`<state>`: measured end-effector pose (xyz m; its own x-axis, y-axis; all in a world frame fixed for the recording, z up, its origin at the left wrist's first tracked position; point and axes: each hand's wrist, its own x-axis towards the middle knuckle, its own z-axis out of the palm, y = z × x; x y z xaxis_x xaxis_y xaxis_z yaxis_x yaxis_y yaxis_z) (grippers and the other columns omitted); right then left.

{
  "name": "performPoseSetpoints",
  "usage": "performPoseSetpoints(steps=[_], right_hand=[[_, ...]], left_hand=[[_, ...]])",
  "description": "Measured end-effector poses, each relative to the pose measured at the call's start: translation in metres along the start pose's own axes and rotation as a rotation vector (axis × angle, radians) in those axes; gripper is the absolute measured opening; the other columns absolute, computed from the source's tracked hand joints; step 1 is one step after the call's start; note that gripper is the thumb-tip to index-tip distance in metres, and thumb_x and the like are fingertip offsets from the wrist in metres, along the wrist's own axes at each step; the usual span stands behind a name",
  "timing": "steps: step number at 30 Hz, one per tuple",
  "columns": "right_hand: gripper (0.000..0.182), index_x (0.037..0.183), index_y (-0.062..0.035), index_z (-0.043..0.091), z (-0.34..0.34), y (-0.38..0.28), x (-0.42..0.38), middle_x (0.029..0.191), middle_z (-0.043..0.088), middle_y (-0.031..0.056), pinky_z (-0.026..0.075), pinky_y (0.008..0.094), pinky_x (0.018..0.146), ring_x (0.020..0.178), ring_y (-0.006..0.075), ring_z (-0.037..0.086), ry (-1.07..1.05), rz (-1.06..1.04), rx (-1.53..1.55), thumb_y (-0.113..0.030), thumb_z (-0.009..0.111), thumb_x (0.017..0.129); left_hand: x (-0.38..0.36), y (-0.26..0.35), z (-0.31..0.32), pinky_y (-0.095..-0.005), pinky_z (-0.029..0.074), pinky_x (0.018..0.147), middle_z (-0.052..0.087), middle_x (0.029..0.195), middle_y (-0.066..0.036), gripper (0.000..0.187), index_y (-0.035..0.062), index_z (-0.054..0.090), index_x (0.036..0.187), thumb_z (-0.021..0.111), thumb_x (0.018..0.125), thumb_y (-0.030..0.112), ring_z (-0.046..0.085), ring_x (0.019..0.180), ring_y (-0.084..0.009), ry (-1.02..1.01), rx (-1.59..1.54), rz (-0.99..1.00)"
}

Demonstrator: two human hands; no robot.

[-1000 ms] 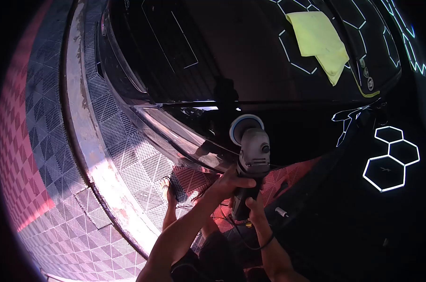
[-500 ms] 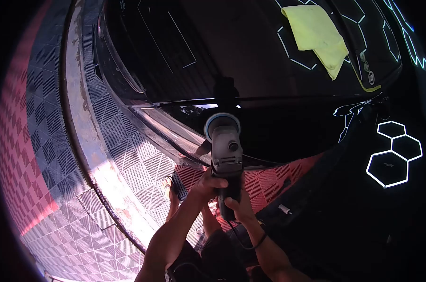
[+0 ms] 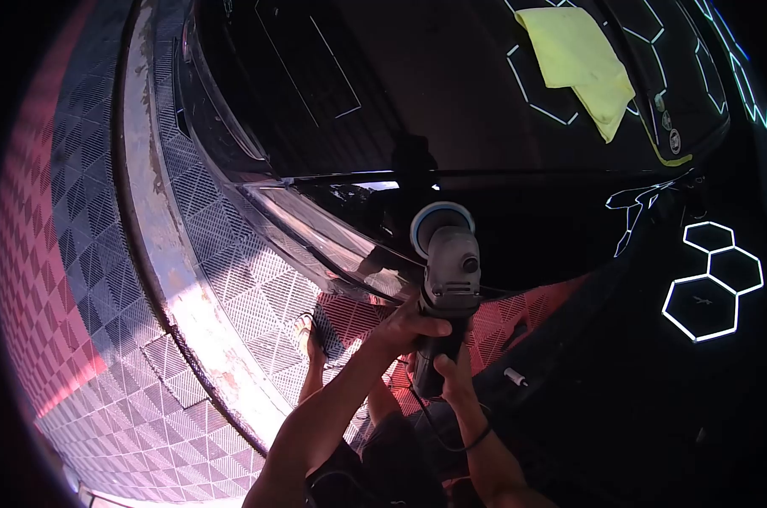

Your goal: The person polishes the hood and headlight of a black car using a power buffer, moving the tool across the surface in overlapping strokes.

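Observation:
A grey and black power polisher (image 3: 453, 267) with a round, blue-edged pad lies against the glossy black car panel (image 3: 536, 224). My left hand (image 3: 407, 328) is wrapped round the tool's body just behind its grey head. Lower down, my right hand (image 3: 456, 374) grips the black rear handle, with its thumb on top. A black cord hangs from the handle's end past my right wrist. Reflections in the dark paint show the tool's shape beyond the pad.
A yellow cloth (image 3: 580, 68) lies on the car's top surface. Near the right hand's side, a small white object (image 3: 515, 378) is on the dark floor. Grey and red patterned tiles (image 3: 248, 279) cover the floor at left; hexagonal light reflections show at right.
Both my hands and the polisher have moved to the right along the black panel. The grip on the tool looks the same.

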<state>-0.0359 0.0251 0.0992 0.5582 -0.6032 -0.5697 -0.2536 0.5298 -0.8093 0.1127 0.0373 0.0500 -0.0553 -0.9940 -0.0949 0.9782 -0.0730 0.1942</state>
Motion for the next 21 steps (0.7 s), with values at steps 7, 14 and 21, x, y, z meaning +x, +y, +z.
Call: performPoseSetpoints(steps=[7,14,21], right_hand=[[0.080,0.126,0.0069,0.046,0.017,-0.003,0.010,0.104,0.063,0.0168,0.050,0.0350,0.086,0.096,0.0249,0.064,0.022,0.068,-0.259,-0.043,0.074,0.070],[0.098,0.137,0.0063,0.038,0.039,0.008,0.033,0.114,0.060,0.0240,0.045,0.0377,0.097,0.112,0.0336,0.059,-0.087,-0.037,-0.559,-0.047,0.078,0.065],[0.100,0.137,0.0093,0.035,0.034,0.000,0.031,0.119,0.057,0.0235,0.045,0.0373,0.096,0.109,0.0325,0.060,-0.066,0.026,-0.441,-0.045,0.078,0.066]], left_hand=[[-0.020,0.012,-0.010,-0.0367,0.053,0.078,0.062,0.096,-0.016,0.071,-0.0028,0.050,0.118,0.079,0.062,0.030,0.065,0.087,-0.0277,-0.014,-0.041,0.129],[-0.038,0.030,-0.031,-0.0383,0.054,0.076,0.060,0.098,-0.018,0.078,-0.0008,0.046,0.122,0.081,0.061,0.032,0.065,0.085,-0.0297,-0.100,-0.176,0.244],[-0.026,0.029,-0.026,-0.0403,0.053,0.079,0.062,0.092,-0.018,0.079,-0.0007,0.044,0.122,0.082,0.062,0.034,0.065,0.084,-0.0312,-0.102,-0.108,0.217]])
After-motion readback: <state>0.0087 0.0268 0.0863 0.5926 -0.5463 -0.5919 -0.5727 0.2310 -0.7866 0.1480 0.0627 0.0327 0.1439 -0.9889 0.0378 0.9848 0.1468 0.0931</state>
